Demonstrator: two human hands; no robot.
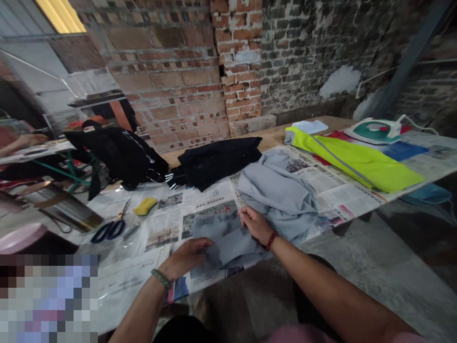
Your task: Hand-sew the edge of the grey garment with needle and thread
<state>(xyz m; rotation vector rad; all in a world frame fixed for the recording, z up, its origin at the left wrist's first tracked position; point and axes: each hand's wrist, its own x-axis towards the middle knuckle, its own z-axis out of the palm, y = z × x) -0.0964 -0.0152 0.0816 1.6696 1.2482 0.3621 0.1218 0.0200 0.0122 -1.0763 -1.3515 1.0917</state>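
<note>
Grey cloth point(230, 243) lies at the newspaper's point(124, 281) near edge, right hand point(255, 224) closed in a pinch on its upper edge, left hand point(191, 257) half-curled at its left side, grip unclear; uneven pull could skew the layers.

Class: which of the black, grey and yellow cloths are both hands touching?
The grey cloth: the left hand and right hand both touch it, while the black cloth and yellow cloth lie farther off, untouched.
</note>
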